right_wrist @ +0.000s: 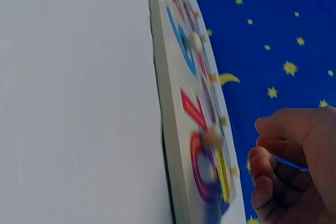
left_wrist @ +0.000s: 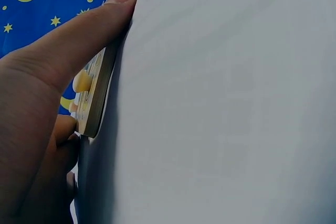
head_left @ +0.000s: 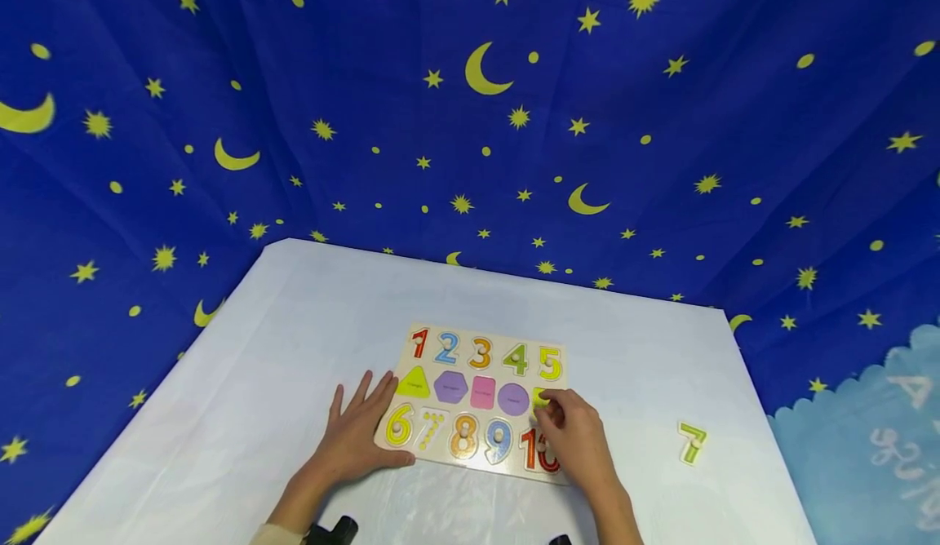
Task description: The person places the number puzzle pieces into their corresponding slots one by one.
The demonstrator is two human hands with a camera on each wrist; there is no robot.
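A wooden number puzzle board (head_left: 477, 465) lies on the table, with knobbed number pieces in its top and bottom rows. My left hand (head_left: 357, 435) rests at its lower left corner, fingers spread by the left side and the thumb (left_wrist: 113, 11) straight along the front edge. Over the right end of the board hovers my right hand (head_left: 580, 439), fingers loosely bent, with nothing between them in the right wrist view. It partly covers the red 10 (head_left: 529, 449) and a yellow shape (head_left: 539, 396). The 7 slot (head_left: 429, 429) shows yellow dots. A green 7 piece (head_left: 692, 443) lies apart on the right.
The board sits on a white-covered table (head_left: 330, 300). Behind it hangs a blue curtain (head_left: 411, 112) with yellow moons and stars. A light blue scalloped panel (head_left: 866, 439) with white lettering stands at the right. Dark objects (head_left: 334, 531) show at the near edge.
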